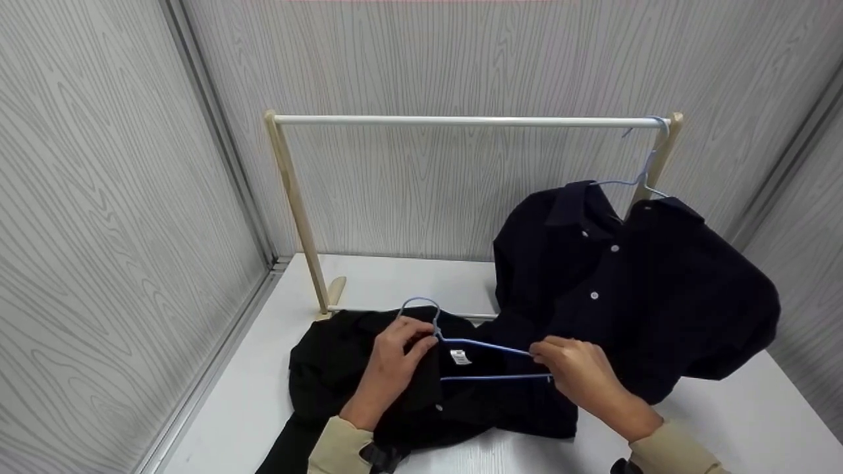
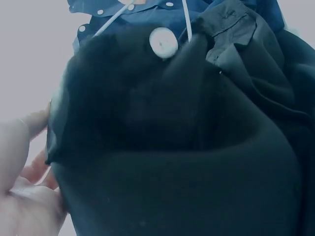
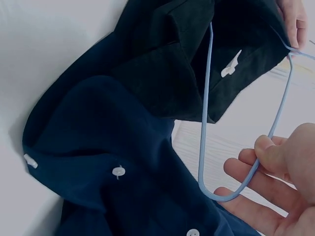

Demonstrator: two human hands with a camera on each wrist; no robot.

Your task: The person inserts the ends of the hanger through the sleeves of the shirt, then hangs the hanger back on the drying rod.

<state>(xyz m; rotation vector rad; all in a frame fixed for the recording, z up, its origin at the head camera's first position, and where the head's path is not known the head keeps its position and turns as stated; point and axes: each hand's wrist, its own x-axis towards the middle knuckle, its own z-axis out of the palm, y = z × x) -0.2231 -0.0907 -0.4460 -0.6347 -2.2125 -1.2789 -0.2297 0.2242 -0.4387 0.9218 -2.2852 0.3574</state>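
Observation:
A blue wire hanger (image 1: 487, 344) is partly inside the neck of a black shirt (image 1: 349, 362). Its left arm is hidden in the cloth; its right arm sticks out of the opening. My left hand (image 1: 393, 359) pinches the shirt's collar edge right by the hanger's neck; in the left wrist view the same hand (image 2: 29, 182) is at the side of the dark cloth (image 2: 147, 187). With thumb and fingers my right hand (image 1: 579, 372) grips the hanger's right arm near its end. The right wrist view shows the rounded hanger end (image 3: 224, 197) bare of cloth.
A rack with a white rail (image 1: 448, 121) and wooden posts (image 1: 296, 204) stands behind. A navy shirt (image 1: 632, 283) hangs on another blue hanger (image 1: 642, 176) at the rail's right end, close to my right hand. Underneath is a white table (image 1: 408, 276), with panelled walls around.

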